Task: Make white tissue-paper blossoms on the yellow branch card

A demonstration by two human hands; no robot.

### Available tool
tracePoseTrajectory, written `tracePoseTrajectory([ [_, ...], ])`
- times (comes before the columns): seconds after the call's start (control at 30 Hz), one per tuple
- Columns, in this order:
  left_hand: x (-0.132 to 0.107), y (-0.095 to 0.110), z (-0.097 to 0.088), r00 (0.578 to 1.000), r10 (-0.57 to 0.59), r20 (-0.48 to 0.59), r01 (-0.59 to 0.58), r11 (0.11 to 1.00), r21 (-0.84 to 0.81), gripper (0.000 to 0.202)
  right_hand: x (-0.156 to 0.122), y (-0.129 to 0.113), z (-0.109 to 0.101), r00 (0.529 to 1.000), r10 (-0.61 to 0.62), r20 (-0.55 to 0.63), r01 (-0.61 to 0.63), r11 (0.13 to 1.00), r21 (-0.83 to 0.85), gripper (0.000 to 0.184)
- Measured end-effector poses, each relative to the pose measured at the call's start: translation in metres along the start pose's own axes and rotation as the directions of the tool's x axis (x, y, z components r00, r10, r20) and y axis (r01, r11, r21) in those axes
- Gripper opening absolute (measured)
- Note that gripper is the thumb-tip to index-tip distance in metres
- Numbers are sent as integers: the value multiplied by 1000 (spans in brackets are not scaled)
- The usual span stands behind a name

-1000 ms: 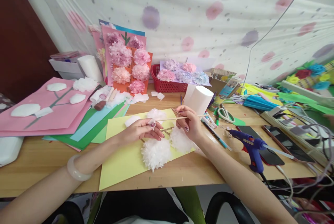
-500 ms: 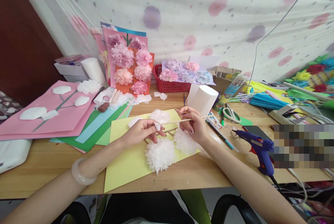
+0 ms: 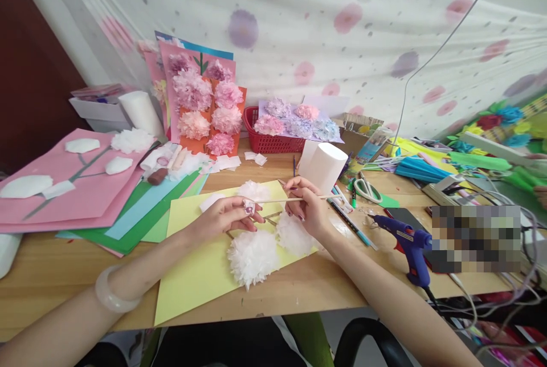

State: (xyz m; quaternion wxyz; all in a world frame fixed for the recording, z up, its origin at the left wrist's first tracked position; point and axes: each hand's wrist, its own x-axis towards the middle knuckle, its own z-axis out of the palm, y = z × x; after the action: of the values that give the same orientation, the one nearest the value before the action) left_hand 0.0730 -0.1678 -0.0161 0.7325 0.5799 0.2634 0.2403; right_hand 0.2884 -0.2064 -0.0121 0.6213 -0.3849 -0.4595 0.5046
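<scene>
My left hand [image 3: 228, 216] is closed, pinching a small bit of white tissue [image 3: 249, 207] at the left end of a thin wooden stick [image 3: 277, 200]. My right hand [image 3: 305, 207] is closed too, gripping the same stick further right, so it lies level between both hands. Both hover over a yellow paper sheet [image 3: 192, 270] on the wooden table [image 3: 307, 287]. Two fluffy white paper flowers [image 3: 252, 256] [image 3: 294, 235] lie on the sheet just below my hands. A third white flower [image 3: 253, 189] sits behind them.
A blue glue gun [image 3: 405, 241] lies right of my right arm, beside scissors [image 3: 365, 187], pens and a white paper roll [image 3: 327, 166]. Pink and green sheets [image 3: 77, 184] are stacked at left. Pink flower cards [image 3: 200, 105] and a red basket [image 3: 267, 139] stand at the back.
Both hands keep their grip on the stick and tissue with barely any movement. The camera view has shifted slightly.
</scene>
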Motion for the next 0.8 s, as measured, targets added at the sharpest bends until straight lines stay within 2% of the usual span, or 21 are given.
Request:
tracePoseTrajectory([
  [0.07, 0, 0, -2, 1000, -9, -20, 9, 1000, 0, 28, -1, 0, 1, 1000, -3, 5, 3, 1000, -7, 10],
  [0.13, 0, 3, -3, 1000, 7, -31, -5, 997, 73, 27, -1, 0, 1, 1000, -12, 5, 12, 1000, -10, 10],
  [0.3, 1, 13, -13, 985, 128, -112, -97, 963, 250, 26, 5, 0, -2, 997, -52, -58, 51, 999, -14, 8],
  [0.43, 4, 13, -22, 963, 163, -216, -121, 973, 196, 19, 8, 2, -4, 994, -67, -81, 57, 992, -116, 12],
  [0.53, 7, 10, -26, 954, 164, -252, -142, 984, 103, 18, 6, 3, -2, 997, -74, -22, 68, 977, -202, 24],
  [0.6, 9, 8, -29, 946, 182, -266, -161, 982, 100, 19, 4, 3, 0, 997, -73, 30, 78, 968, -240, 36],
  [0.7, 12, 6, -34, 927, 238, -290, -168, 955, 244, 18, 1, 3, 5, 995, -61, 80, 83, 948, -306, 47],
  [0.8, 13, 7, -37, 919, 248, -307, -111, 909, 401, 18, -1, 5, 10, 995, -47, 85, 77, 920, -385, 48],
])
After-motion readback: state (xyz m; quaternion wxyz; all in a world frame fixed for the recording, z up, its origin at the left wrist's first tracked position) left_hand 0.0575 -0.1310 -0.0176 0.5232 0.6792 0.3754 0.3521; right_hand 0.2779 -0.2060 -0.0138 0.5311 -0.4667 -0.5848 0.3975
